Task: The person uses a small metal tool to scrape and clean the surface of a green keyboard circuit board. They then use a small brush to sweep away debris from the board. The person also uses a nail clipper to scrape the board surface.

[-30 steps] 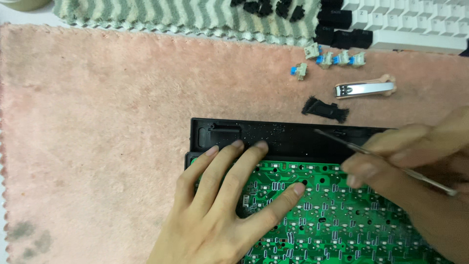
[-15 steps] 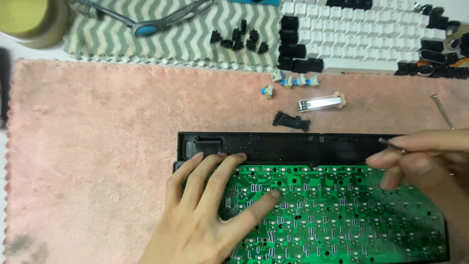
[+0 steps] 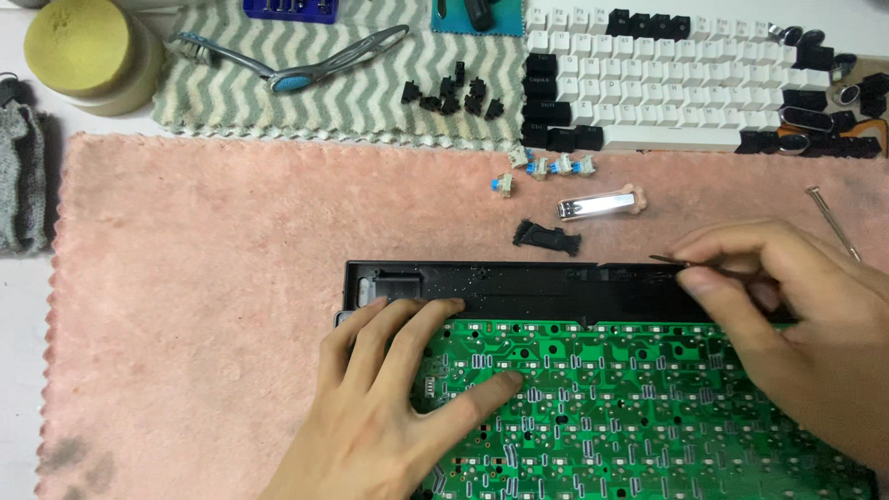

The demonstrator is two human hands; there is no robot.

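Lower centre of the head view, left hand (image 3: 384,407): fingers spread and flat, pressing on green circuit board (image 3: 630,417), fingertips at the edge of black keyboard case (image 3: 519,287).
Right of frame, right hand (image 3: 787,315): thumb and fingers pinched together on thin metal tool (image 3: 669,260), tip lying over the case's upper edge.
Board and case: lower middle, on pink towel (image 3: 204,278); board set in the case.
Above the case, centre: black clip piece (image 3: 546,237), silver nail clipper (image 3: 597,206), five loose key switches (image 3: 542,168).
Upper right: white and black keyboard (image 3: 667,83); thin metal rod (image 3: 832,220) just below.
Upper left: round yellow-lidded tub (image 3: 88,51), contents hidden; grey brush (image 3: 287,60) and a cluster of black parts (image 3: 454,93), too small to count, on zigzag cloth (image 3: 370,102).
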